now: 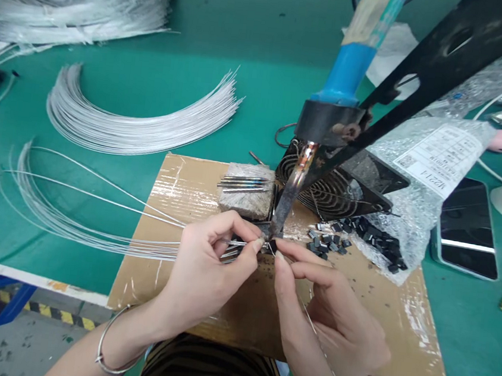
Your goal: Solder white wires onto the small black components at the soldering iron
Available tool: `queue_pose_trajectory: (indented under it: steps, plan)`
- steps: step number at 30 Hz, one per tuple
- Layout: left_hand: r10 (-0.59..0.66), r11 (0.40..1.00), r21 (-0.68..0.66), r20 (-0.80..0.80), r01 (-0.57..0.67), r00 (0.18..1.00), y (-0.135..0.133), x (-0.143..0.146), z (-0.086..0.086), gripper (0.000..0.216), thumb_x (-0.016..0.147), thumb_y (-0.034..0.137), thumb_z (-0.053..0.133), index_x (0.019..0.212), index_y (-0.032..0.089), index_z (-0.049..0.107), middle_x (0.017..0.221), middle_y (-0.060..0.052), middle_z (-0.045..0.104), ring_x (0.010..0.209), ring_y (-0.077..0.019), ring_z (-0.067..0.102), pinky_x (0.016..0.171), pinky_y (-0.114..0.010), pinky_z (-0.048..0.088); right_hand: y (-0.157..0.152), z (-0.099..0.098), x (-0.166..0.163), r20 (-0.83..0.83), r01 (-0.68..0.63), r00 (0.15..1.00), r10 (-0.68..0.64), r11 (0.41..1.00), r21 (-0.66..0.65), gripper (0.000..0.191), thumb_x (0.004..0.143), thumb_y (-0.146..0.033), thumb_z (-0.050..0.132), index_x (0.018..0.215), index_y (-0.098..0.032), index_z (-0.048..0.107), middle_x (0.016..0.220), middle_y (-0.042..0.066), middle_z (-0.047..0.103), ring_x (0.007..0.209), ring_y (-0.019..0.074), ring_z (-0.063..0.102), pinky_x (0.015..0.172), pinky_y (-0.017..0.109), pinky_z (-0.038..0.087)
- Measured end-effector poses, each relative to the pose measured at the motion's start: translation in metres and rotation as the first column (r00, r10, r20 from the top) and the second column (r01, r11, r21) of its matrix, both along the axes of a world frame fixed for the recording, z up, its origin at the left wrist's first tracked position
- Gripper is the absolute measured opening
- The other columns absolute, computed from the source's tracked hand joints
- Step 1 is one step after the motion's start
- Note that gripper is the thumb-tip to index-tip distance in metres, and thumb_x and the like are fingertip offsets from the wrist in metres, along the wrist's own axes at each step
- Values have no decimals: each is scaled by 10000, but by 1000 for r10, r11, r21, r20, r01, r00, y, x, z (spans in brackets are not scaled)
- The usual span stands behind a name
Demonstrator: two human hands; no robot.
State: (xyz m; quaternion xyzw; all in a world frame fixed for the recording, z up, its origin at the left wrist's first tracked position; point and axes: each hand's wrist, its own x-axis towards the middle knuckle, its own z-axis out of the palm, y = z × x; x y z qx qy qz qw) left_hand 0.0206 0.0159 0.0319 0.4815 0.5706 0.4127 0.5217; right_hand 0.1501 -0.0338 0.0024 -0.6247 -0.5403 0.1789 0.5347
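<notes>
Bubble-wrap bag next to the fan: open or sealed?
Open. Small black parts spill out of the bag through its mouth and lie loose on the cardboard.

One camera rides on the person's head, facing forward and steeply down over the green bench [268, 64]. It sits close above the left hand [207, 267] and right hand [331, 322], which fill the lower middle.

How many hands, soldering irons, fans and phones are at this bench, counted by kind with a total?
Hands: 2, left hand pinching white wires, right hand pinching a thin wire
Soldering iron: 1
Fan: 1
Phone: 1
Total: 5
</notes>
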Motion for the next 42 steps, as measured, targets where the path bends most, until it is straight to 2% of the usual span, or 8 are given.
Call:
queue_pose_trajectory:
  steps: [4,8,13,22,31,42]
  plan:
    - [-9,1000,-5,-30,9,999,-2,-2,0,118,808,133,702,709,183,662,786,-33,755,715,-150,671,646,-250,506,0,-1,0,17,-4,1000,4,1000,4,143,914,-147,790,823,-230,719,950,28,860,780,179,828,697,261,642]
    - [-25,999,-34,-56,23,998,0,-2,-2,109,808,166,689,708,187,652,785,-38,752,677,-155,662,582,-259,466,-1,-5,2,-36,-23,999,23,1000,8,129,919,-147,779,835,-225,720,972,41,859,883,214,839,772,296,660]
    - [-30,998,-59,-56,27,998,3,-1,-4,95,796,184,694,708,188,656,779,-36,756,642,-143,633,561,-254,441,0,-6,2,-112,-48,993,44,998,-28,131,908,-128,782,843,-224,722,1013,47,855,930,206,833,868,302,653]
    - [-6,992,-125,-11,5,1000,7,-1,-3,85,772,176,720,698,181,678,757,-37,762,670,-148,648,616,-248,490,4,-4,2,-193,-55,980,45,997,-47,168,917,-174,773,776,-226,698,1044,52,856,954,201,827,886,295,653]
    - [7,992,-130,13,-6,1000,8,-1,1,92,763,164,732,688,185,683,774,-41,777,700,-154,665,638,-249,507,6,-1,2,-190,-36,982,23,997,-61,160,905,-182,792,776,-236,715,1044,33,857,946,186,826,908,271,640]
    - [12,995,-104,27,-9,1000,7,-1,-1,92,768,159,724,693,190,680,766,-34,774,690,-150,671,627,-246,507,4,-2,1,-193,-18,981,5,998,-63,150,904,-197,793,780,-243,722,1033,38,857,935,207,830,885,300,655]
